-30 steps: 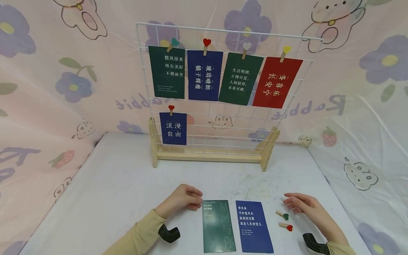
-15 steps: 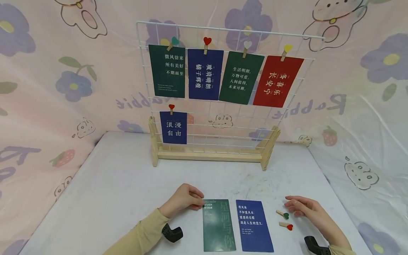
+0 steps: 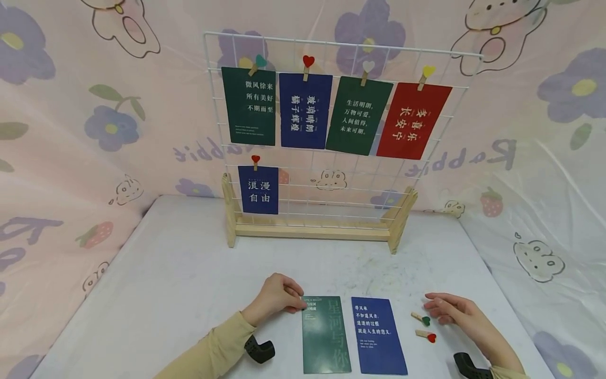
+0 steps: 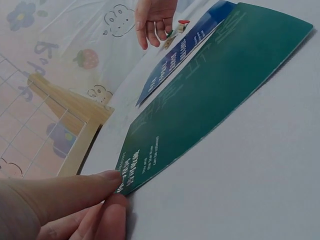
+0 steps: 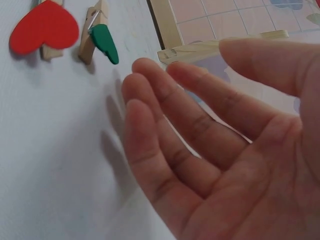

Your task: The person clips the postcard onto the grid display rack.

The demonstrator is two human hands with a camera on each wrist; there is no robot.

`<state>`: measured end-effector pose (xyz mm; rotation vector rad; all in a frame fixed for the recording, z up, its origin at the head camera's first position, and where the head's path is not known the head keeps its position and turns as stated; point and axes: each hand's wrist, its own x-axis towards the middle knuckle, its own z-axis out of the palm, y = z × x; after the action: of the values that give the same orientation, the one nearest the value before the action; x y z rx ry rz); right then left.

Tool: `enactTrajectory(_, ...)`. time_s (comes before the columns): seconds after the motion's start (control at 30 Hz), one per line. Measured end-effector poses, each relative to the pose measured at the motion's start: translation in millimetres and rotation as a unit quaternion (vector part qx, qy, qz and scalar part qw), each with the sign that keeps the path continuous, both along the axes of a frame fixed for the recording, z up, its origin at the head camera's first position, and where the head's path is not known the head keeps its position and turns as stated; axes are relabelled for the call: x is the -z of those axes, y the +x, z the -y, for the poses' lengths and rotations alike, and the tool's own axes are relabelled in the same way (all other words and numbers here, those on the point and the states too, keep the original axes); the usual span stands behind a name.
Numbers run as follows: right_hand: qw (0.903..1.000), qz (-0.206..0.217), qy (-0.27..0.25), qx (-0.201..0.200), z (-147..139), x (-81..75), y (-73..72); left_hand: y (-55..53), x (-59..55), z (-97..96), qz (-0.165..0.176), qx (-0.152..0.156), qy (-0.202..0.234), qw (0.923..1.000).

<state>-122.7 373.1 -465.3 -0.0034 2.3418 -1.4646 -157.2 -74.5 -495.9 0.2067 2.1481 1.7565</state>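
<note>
My left hand pinches the top left corner of a long green card, thumb on the printed face and fingers under the edge. In the left wrist view the card slants away from that pinch, its near corner just off the white table. Beside it lies a long blue card with white writing. My right hand holds nothing, its fingers relaxed and slightly bent. Close to its fingertips are two small wooden clothespins, one with a green heart and one with a red heart.
Behind the cards stands a white wire grid rack on a wooden base. Several cards hang there from heart clothespins, among them a red card and a small blue card. A patterned cloth surrounds the table.
My left hand has moved slightly right onto the green card's corner and now pinches it. The right hand has dropped a little, still beside the clothespins.
</note>
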Motion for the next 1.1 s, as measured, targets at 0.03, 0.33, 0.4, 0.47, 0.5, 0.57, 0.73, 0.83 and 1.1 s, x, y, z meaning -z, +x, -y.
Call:
enactTrajectory(0.03,1.0000,0.000,0.001,0.000,0,-0.1,0.0,0.0,0.3,-0.5,-0.004,-0.002,-0.004,1.0000)
enactTrajectory(0.33,1.0000,-0.002,-0.003,-0.005,0,-0.1,-0.1,-0.5,2.9,-5.8,-0.044,-0.010,-0.049,0.9978)
enactTrajectory(0.4,1.0000,0.000,-0.002,-0.002,0,-0.3,0.0,-1.0,3.6,-6.2,-0.043,-0.009,-0.052,0.9977)
enactTrajectory(0.47,1.0000,0.002,-0.002,0.001,0,-0.3,0.2,-1.1,4.1,-5.7,-0.040,-0.010,-0.051,0.9979)
enactTrajectory(0.5,1.0000,0.000,-0.001,0.000,0,-0.1,0.1,-0.8,4.0,-5.2,-0.041,-0.010,-0.049,0.9979)
enactTrajectory(0.57,1.0000,0.000,-0.002,0.003,-1,0.1,0.0,0.1,3.3,-4.1,-0.043,-0.013,-0.046,0.9979)
enactTrajectory(0.73,0.9996,0.014,0.009,0.021,-3,2.0,0.8,2.1,-1.5,-1.6,-0.052,-0.012,-0.042,0.9977)
enactTrajectory(0.83,0.9989,0.026,0.022,0.031,-5,4.4,1.8,2.3,-5.8,-0.2,-0.044,-0.004,-0.035,0.9984)
enactTrajectory(1.1,0.9991,0.027,0.032,0.012,-8,9.0,3.6,-0.8,-12.1,1.3,0.012,0.008,0.021,0.9997)
